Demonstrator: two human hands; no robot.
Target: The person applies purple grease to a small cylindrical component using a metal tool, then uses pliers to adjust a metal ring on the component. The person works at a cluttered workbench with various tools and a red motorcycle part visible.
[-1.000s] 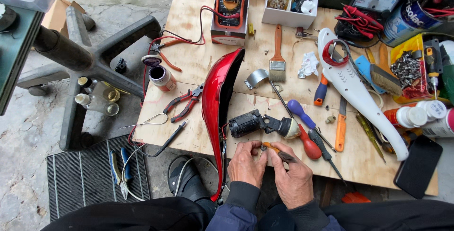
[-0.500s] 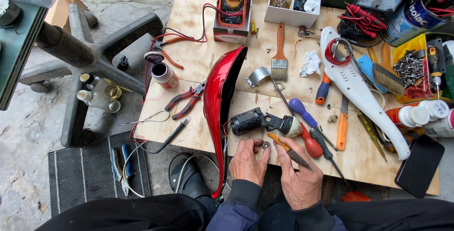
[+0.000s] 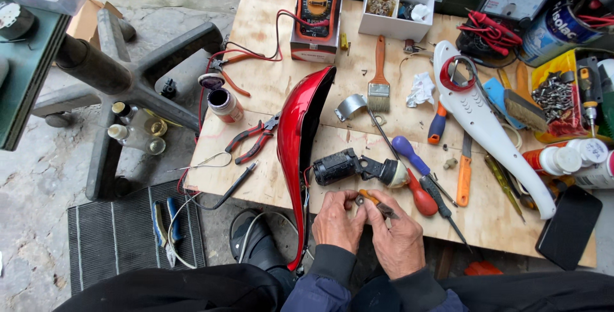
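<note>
Head view — left hand (image 3: 338,221) and right hand (image 3: 398,238) together on small orange-handled tool (image 3: 374,200)

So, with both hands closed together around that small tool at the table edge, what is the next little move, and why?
Probably keep the left hand steady and let the right hand work the orange-handled tool slowly. Both hands pinch something small that is hidden between the fingers, right at the edge of the wooden table, so a slip could drop it to the floor.
</note>
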